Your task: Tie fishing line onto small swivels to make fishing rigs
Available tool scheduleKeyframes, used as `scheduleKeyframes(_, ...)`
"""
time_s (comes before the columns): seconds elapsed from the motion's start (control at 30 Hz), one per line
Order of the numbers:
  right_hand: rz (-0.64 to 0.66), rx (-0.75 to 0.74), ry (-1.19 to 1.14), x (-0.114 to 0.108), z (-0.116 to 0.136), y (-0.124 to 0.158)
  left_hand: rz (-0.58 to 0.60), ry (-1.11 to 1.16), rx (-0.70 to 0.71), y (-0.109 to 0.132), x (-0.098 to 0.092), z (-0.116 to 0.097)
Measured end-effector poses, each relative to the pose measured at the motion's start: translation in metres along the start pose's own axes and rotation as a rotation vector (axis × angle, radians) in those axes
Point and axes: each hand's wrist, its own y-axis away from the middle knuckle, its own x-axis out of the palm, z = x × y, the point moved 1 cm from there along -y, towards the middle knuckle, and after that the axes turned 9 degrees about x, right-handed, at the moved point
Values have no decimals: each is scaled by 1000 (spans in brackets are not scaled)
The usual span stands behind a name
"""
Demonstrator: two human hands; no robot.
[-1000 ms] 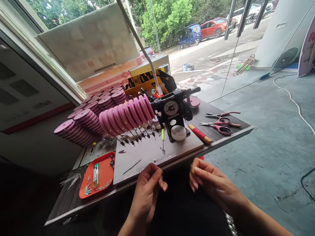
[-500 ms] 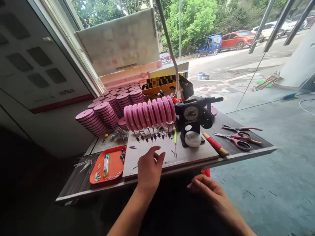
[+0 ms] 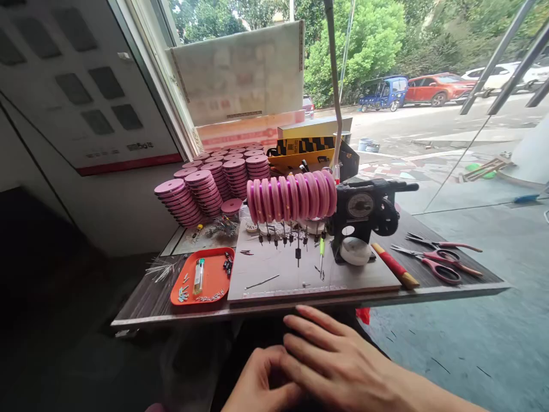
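Observation:
Both of my hands are below the table's front edge, close against each other. My left hand is curled, its fingertips hidden beneath the right; whatever is in it does not show. My right hand lies across it with fingers stretched and slightly apart, palm down. Beyond them, a black winding machine with a dial and gears carries a row of pink spools on its shaft. Small black pieces hang from the spools on thin lines. A thin metal rod lies on the board.
An orange tray holds small metal and black parts and a clear tube. Stacked pink spools stand behind left. A green-handled tool, a red-wrapped stick, scissors and pliers lie rightward.
My left hand has drawn back from above the board to below the table edge. My right hand has moved left onto it, fingers straightened. The view has shifted.

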Motion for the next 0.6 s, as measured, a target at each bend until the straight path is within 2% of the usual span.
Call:
scheduleKeyframes(0.07, 193, -52, -33, 16, 3, -10, 10, -18, -55, 8, -10, 6)
scheduleKeyframes(0.13, 281, -79, -63, 32, 6, -10, 10, -131, -111, 16, -23, 2)
scheduleKeyframes(0.23, 253, -39, -117, 50, 8, -3, 100, -331, -192, 23, -46, -16)
scheduleKeyframes(0.3, 212, 35, -176, 58, 8, -1, 157, -497, -120, 18, -65, -33)
scheduleKeyframes(0.33, 205, 85, -217, 61, 9, -1, 148, -590, -52, 11, -74, -42)
scheduleKeyframes(0.37, 212, 144, -265, 63, 9, -2, 90, -674, 30, 2, -84, -50)
scheduleKeyframes(0.47, 268, 337, -424, 66, 9, -4, -294, -1069, 280, -35, -107, -69)
scheduleKeyframes(0.5, 277, 384, -468, 66, 8, -5, -335, -1115, 298, -49, -111, -70)
scheduleKeyframes(0.6, 279, 467, -548, 65, 8, -4, -299, -1170, 309, -83, -118, -65)
